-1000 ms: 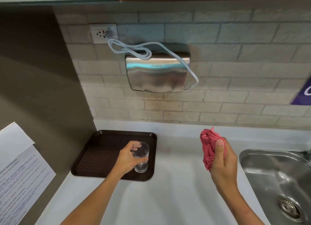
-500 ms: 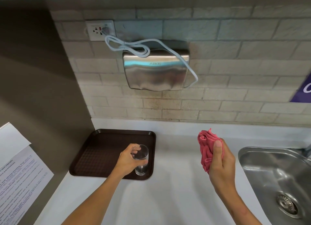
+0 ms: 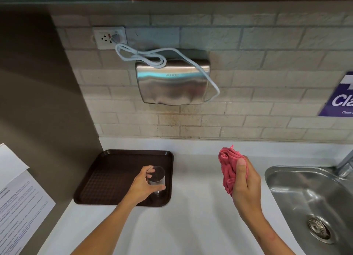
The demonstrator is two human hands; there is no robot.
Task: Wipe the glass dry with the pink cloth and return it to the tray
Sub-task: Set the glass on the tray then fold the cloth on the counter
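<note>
Shared pantry or canteen wash-up spot, not a home kitchen: steel AIKE hand dryer (image 3: 172, 83) on the brick-tile wall (image 3: 257, 83), its cable plugged into the wall socket (image 3: 109, 37). White counter (image 3: 191, 216) has a stainless sink (image 3: 298, 193) and tap (image 3: 345, 165) at its right end and a brown cafeteria tray (image 3: 107, 155) at its left end. Purple printed sign (image 3: 340, 98) on the tile, typed notice (image 3: 17, 207) on the left wall.

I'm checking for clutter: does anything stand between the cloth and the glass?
Nothing visible does. Only bare counter lies between the cloth in the right hand and the glass gripped by the left hand.
</note>
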